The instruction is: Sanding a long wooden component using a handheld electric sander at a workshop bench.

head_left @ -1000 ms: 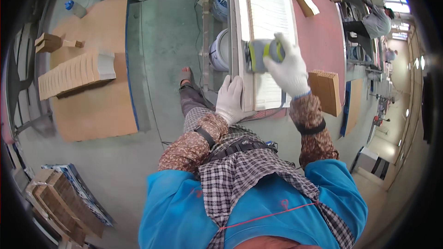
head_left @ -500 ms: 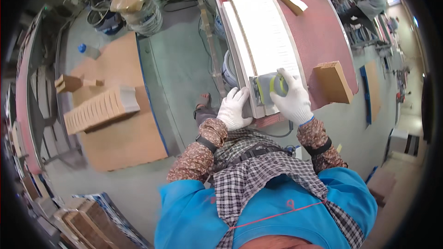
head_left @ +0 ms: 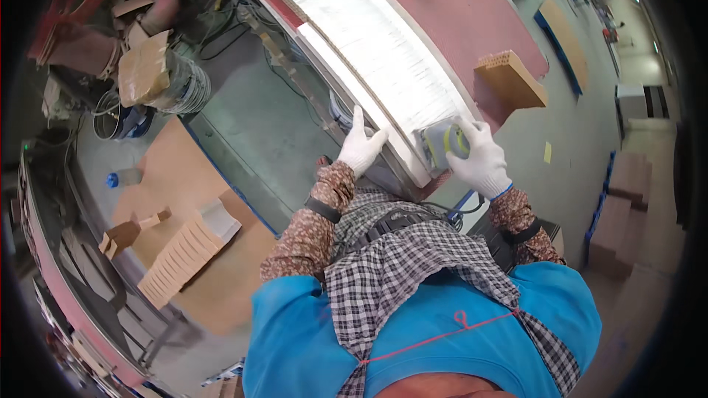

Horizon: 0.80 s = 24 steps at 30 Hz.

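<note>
My right hand [head_left: 481, 163], in a white knit glove, grips a grey and yellow-green handheld power sander [head_left: 445, 141]. The sander lies on the near end of a long white block [head_left: 369, 37] marked with fine crosswise lines. A narrow brown strip and a white rail [head_left: 361, 87] run along the block's left side. My left hand [head_left: 361, 146], gloved too, rests against the rail's left edge, its index finger stretched out and thumb apart, with nothing seen in it. A cable leads away below the sander.
The block lies on a red-topped table [head_left: 472, 11]. Brown angled pieces [head_left: 512, 79] stand right of it, and another lies farther back. On the floor at left are a cardboard sheet [head_left: 158, 169], a slotted cardboard piece [head_left: 188, 254], a blue-capped bottle [head_left: 124, 177] and buckets [head_left: 177, 85].
My view has turned, so the table now slants to the upper left. My left hand has shifted forward along the rail, away from the sander. The sander stays near the block's end.
</note>
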Motion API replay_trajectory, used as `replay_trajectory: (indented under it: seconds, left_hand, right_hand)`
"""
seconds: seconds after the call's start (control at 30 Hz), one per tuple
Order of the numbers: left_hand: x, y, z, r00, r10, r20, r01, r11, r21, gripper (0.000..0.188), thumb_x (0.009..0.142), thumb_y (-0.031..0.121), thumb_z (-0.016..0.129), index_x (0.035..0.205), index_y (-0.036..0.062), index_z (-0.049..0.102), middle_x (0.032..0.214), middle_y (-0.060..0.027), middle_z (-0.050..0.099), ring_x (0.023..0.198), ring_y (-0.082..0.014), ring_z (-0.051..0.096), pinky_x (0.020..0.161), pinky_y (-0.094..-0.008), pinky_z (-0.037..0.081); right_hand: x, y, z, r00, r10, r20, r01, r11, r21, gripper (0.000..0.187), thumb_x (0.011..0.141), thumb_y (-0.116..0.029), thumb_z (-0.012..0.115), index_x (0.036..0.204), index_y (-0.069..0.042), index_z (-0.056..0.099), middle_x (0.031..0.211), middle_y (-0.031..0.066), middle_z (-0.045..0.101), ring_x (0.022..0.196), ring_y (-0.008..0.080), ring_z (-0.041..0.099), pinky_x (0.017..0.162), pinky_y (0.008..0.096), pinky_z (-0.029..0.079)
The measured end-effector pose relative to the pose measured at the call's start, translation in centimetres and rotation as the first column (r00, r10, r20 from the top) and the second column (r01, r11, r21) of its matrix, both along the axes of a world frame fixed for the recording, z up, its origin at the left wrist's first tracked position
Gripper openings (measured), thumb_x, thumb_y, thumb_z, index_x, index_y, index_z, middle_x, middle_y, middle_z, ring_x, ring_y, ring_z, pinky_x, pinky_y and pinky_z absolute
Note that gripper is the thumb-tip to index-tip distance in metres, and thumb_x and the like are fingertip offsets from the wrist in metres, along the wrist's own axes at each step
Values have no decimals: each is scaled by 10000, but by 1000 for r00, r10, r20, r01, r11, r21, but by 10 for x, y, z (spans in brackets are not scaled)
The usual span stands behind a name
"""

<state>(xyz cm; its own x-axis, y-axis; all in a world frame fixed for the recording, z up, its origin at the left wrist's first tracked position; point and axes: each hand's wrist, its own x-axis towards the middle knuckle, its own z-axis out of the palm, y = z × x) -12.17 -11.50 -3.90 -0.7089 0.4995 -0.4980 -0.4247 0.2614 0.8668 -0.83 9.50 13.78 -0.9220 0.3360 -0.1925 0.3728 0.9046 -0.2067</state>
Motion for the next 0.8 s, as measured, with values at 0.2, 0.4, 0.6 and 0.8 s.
replay_trajectory:
  seconds: [0.2, 0.4, 0.6, 0.8]
  left_hand:
    - [-28, 8, 39, 988, -129, 84, 139, 982, -127, 1206, 961, 314, 734, 1649, -75, -177, 971, -177, 742, 764, -216, 709, 710, -365, 600]
    - [-39, 27, 35, 975, -52, 218, 87, 984, -157, 1301, 962, 329, 773, 1628, -21, -288, 1431, -355, 562, 1055, -341, 736, 812, -388, 660]
    - [-30, 41, -29, 998, 10, 57, 6, 961, -277, 1324, 924, 394, 788, 1580, -159, -220, 1434, -422, 537, 1237, -435, 661, 984, -421, 574]
    - [-27, 42, -2, 999, -4, 47, 22, 921, -388, 1307, 898, 418, 795, 1622, -144, -136, 1405, -446, 574, 1296, -491, 633, 1126, -459, 498]
  right_hand:
    - [9, 43, -13, 999, -34, 18, 30, 983, 184, 700, 837, -236, 808, 1497, -238, 574, 1385, 221, 562, 1057, 411, 732, 888, 467, 625]
    - [16, 57, -24, 997, -44, -64, 55, 982, 183, 691, 840, -279, 824, 1485, -253, 577, 1388, 204, 569, 1049, 395, 738, 881, 460, 631]
    - [-12, 46, -8, 991, 123, 42, -126, 991, 54, 589, 832, -264, 836, 1387, -236, 641, 1357, 196, 594, 1036, 405, 734, 862, 467, 634]
    - [-27, 56, -21, 995, 71, -68, -62, 990, 128, 634, 837, -267, 827, 1433, -191, 626, 1362, 216, 587, 1047, 400, 734, 863, 464, 635]
